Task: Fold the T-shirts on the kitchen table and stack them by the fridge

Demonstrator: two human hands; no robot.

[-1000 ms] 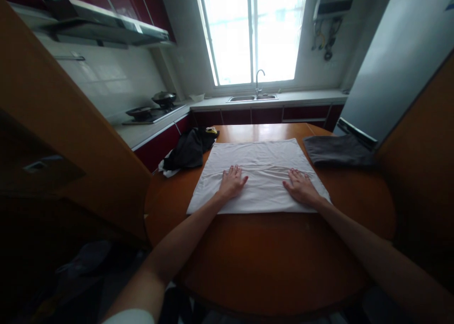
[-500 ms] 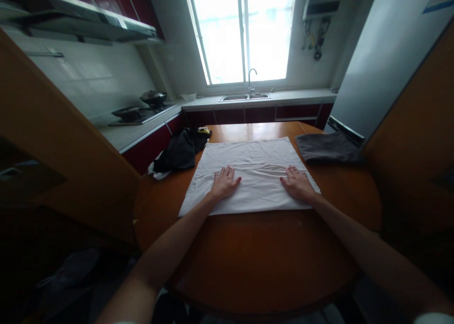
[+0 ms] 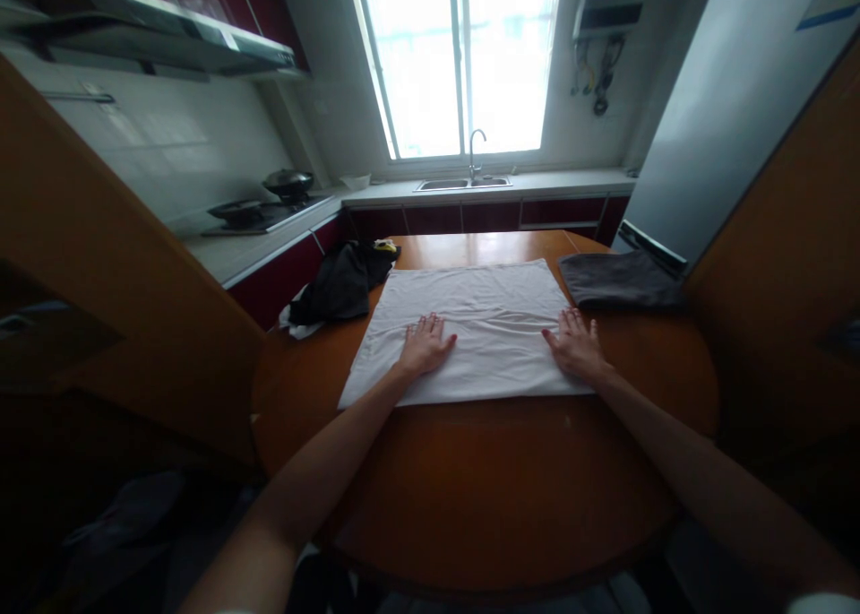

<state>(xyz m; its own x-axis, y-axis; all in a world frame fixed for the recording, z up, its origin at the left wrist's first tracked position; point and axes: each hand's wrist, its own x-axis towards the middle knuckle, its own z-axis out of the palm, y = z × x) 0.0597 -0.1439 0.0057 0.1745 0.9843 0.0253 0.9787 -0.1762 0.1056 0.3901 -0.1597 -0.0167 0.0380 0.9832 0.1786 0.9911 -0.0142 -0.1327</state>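
Observation:
A white cloth (image 3: 470,291) is spread out on the brown wooden table (image 3: 511,497), with creases running across its middle. On its left part my left hand (image 3: 427,345) lies flat, fingers spread. My right hand (image 3: 576,345) rests palm down at the cloth's right edge, its fingers apart. Neither hand grips anything. Whether the cloth is a garment or a plain sheet I cannot tell.
Dark crumpled clothing (image 3: 339,282) lies at the table's left edge. A folded grey cloth (image 3: 618,281) is at the right. Behind the table are a counter with a sink (image 3: 463,184), a stove with pans (image 3: 288,184), and a fridge (image 3: 718,121).
My right hand has slid to the right over the white cloth, out to its right edge. My left hand stays in place.

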